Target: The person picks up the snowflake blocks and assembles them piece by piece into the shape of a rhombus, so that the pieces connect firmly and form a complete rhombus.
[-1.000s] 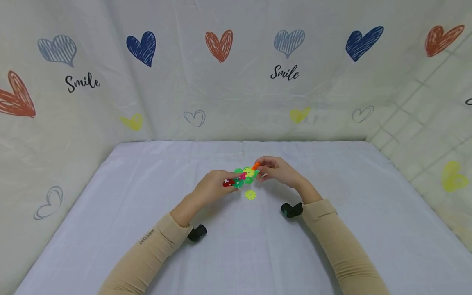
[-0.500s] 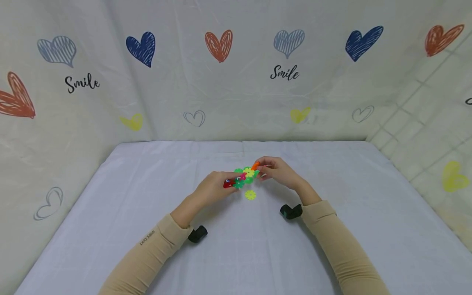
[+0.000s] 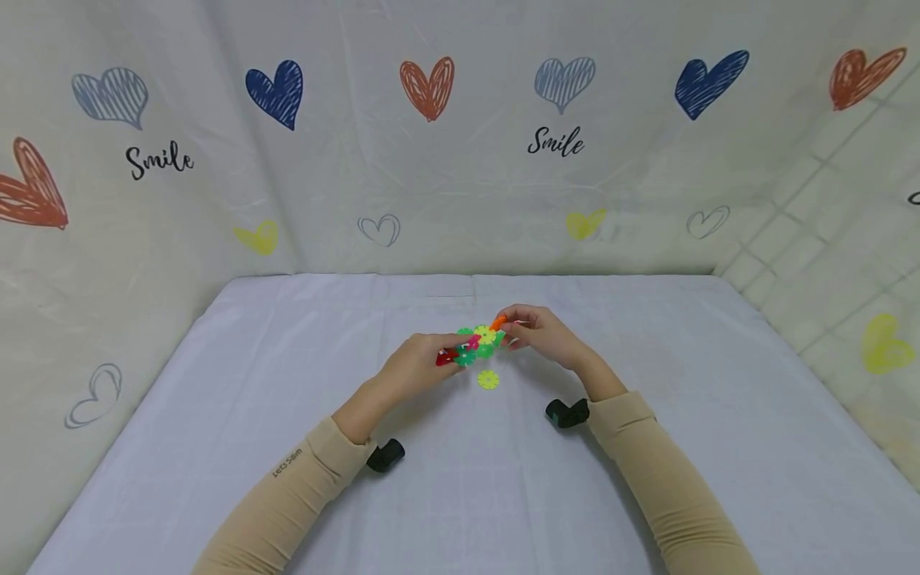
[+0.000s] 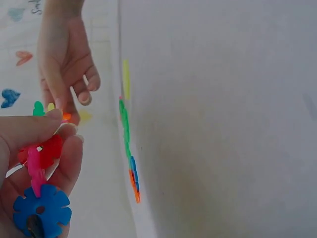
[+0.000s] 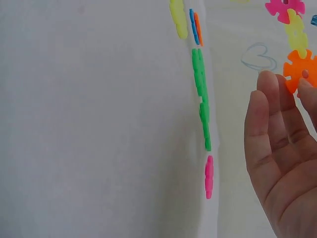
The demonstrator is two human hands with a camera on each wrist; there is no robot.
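Observation:
Both hands work on a chain of notched plastic snowflake discs held above the table. In the head view my left hand [image 3: 417, 366] grips its left end; the left wrist view shows a red disc [image 4: 49, 151] between thumb and fingers, with a pink disc [image 4: 35, 168] and a blue disc [image 4: 42, 208] slotted on. My right hand [image 3: 542, 331] pinches an orange disc [image 5: 299, 72] at the other end. A yellow disc [image 5: 295, 32] links it to a pink disc [image 5: 285, 9]. In the head view the fingers partly hide the chain.
On the white-covered table [image 3: 460, 495], a loose yellow disc [image 3: 488, 379] lies just in front of the chain. Green discs [image 5: 201, 89], a pink disc [image 5: 209, 177] and a blue disc [image 4: 133, 168] also lie flat. A printed cloth [image 3: 489, 184] hangs behind.
Almost nothing differs: both hands keep their grip on the chain in the same place, with only a very slight shift of the left hand.

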